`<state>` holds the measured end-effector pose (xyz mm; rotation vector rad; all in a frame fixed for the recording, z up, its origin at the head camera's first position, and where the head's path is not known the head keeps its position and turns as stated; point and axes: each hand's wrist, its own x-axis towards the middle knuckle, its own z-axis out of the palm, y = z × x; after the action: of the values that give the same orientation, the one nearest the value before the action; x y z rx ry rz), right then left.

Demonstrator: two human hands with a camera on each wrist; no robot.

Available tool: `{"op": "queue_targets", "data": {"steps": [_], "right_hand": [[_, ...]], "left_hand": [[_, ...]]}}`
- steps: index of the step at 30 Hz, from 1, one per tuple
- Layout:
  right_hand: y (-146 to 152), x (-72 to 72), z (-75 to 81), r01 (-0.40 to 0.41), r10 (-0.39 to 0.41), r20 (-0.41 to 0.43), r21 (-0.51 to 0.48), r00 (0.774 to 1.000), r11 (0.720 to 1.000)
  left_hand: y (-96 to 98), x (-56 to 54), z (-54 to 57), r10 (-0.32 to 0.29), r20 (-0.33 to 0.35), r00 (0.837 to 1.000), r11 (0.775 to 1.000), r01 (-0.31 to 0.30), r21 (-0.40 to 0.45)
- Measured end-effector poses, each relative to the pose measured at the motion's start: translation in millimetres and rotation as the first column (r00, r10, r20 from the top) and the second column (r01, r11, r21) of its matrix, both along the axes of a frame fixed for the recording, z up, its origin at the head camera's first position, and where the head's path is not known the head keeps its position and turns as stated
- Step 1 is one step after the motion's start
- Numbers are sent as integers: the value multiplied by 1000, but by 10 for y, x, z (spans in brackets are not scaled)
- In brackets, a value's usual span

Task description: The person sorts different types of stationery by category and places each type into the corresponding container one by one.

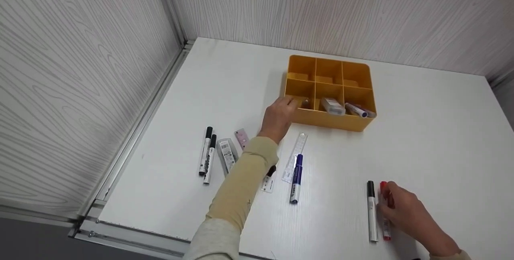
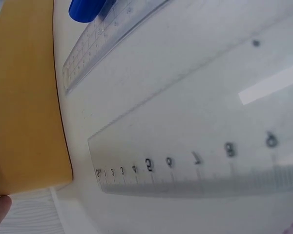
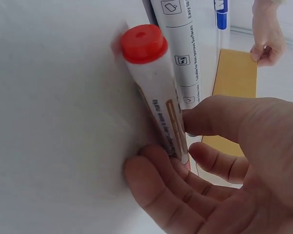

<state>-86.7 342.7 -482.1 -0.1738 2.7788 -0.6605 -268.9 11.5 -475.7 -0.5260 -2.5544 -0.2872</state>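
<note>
Judging by how things lie, the work looks only partway along, with several pieces inside the orange divided box (image 1: 329,121) and more spread over the white table (image 1: 168,204). In the front row of compartments, a small dark item (image 1: 306,103) sits in the left one, a translucent case (image 1: 333,106) in the middle, and a purple-ended marker (image 1: 356,110) in the right one, leaning on the front wall; the back row shows nothing in it. The left hand (image 1: 278,117) pinches the box's front left corner between thumb and fingers, while the right hand (image 1: 409,212) has its fingers curled about the red marker (image 3: 161,97), thumb against the barrel; whether that marker is lifted off the table, I cannot tell. Just beside it lies a black-capped marker (image 1: 372,216). What seems left outside includes that pair, the blue marker (image 1: 296,179) resting against a clear ruler (image 1: 298,147), a pair of black markers (image 1: 209,159) toward the left side, a grey labelled packet (image 1: 227,151) and a pink strip (image 1: 241,137). A wider ruler (image 2: 195,168) shows close up in the left wrist view, and the left forearm hides part of the pile, so the full count of loose pieces stays uncertain
</note>
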Motion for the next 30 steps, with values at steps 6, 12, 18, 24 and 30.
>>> {"op": "queue_targets", "data": {"steps": [6, 12, 18, 24, 30], "right_hand": [[-13, -17, 18, 2, -2, 8, 0, 1000, 1000], [-5, -59, 64, -11, 11, -37, 18, 999, 1000], [21, -126, 166, -18, 21, -109, 26, 994, 999], [23, -205, 300, -17, 17, -164, 1, 986, 1000], [38, -296, 363, -63, 51, -365, -21, 929, 998]], "left_hand": [[-6, -16, -22, 2, -21, 1000, 1000, -2, -4], [-5, -8, -24, 4, -11, 1000, 1000, -4, 1], [-5, -5, -22, 3, -9, 1000, 1000, -3, 16], [-1, -2, -14, 7, -3, 1000, 1000, -7, 8], [4, 1, -15, 9, 4, 1000, 1000, -9, 7]]}}
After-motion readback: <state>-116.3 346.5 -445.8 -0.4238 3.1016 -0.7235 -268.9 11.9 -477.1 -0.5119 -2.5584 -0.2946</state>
